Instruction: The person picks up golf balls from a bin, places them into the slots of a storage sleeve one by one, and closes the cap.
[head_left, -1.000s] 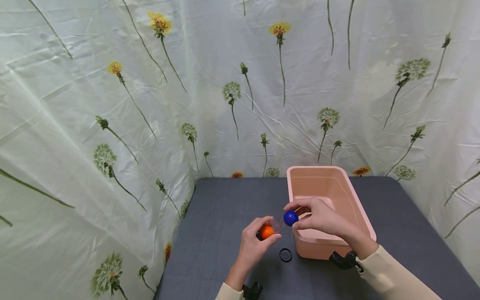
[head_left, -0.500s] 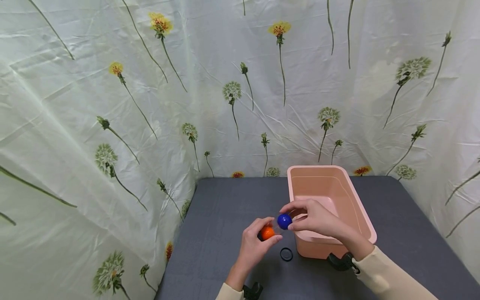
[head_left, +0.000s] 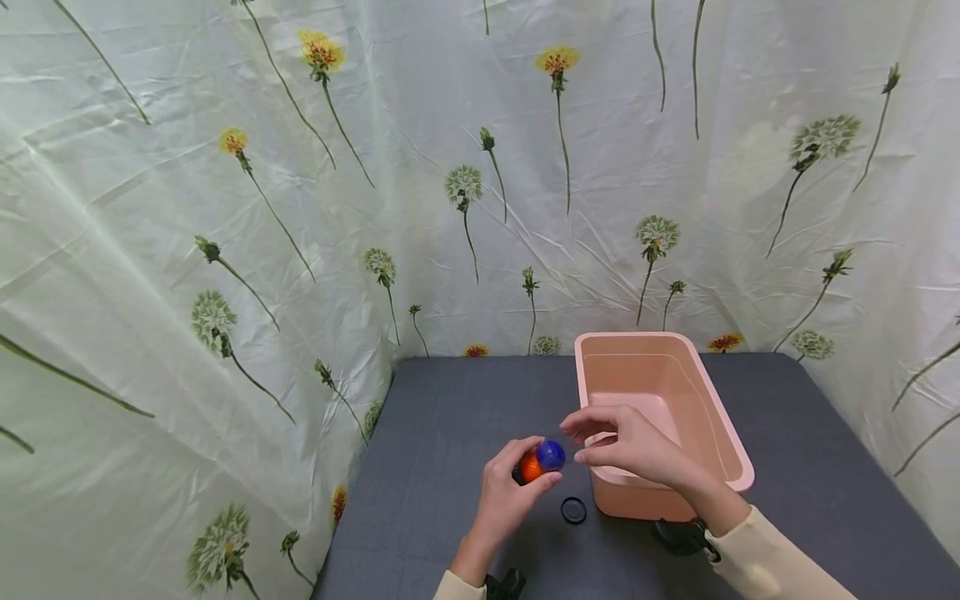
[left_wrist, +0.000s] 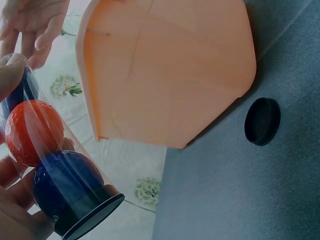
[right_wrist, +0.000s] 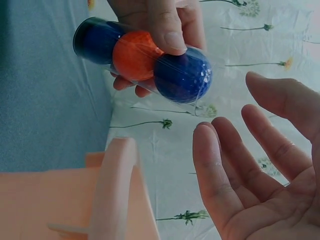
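Clear tube [left_wrist: 55,145], three balls stacked inside, gripped by left hand [head_left: 508,483] above table [head_left: 457,400], beside pink bin [head_left: 637,502]. Right hand [head_left: 633,442] just off its mouth, fingers parted, holding nothing. Probably best: tip mouth up, grip lightly, so top blue ball [right_wrist: 182,77] can't roll out; black cap [head_left: 573,510] lies near bin.

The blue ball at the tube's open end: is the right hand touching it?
Apart. The right wrist view shows floral cloth through the gap between the right hand and the blue ball.
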